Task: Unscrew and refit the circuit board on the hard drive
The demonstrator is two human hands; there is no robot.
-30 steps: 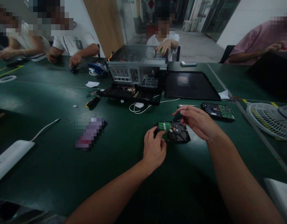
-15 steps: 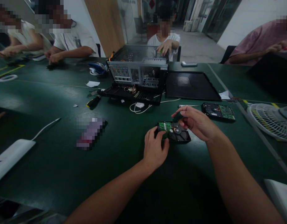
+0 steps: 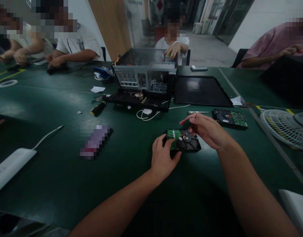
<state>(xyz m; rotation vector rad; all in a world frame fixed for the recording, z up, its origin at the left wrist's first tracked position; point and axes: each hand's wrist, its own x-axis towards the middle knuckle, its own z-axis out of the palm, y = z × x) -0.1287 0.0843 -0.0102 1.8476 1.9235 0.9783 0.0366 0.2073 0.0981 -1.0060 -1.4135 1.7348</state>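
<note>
A black hard drive point(image 3: 184, 141) with a green circuit board lies on the green table point(image 3: 55, 108) just in front of me. My left hand point(image 3: 163, 158) grips its near left corner, thumb and fingers wrapped round the edge. My right hand point(image 3: 208, 130) holds its far right edge, with the fingers curled over the top. Whether those fingertips pinch anything small is hidden.
A second hard drive point(image 3: 230, 118) and a thin screwdriver point(image 3: 197, 112) lie to the right. Behind stand an open computer case point(image 3: 146, 74), its black side panel point(image 3: 200, 90) and white cables point(image 3: 148, 113). A yellow-handled screwdriver point(image 3: 98, 107), a white fan point(image 3: 282, 126) and other people sit around.
My left thumb has slid a little to the right along the drive's near edge. My right hand has shifted slightly. People at the far left have moved their hands.
</note>
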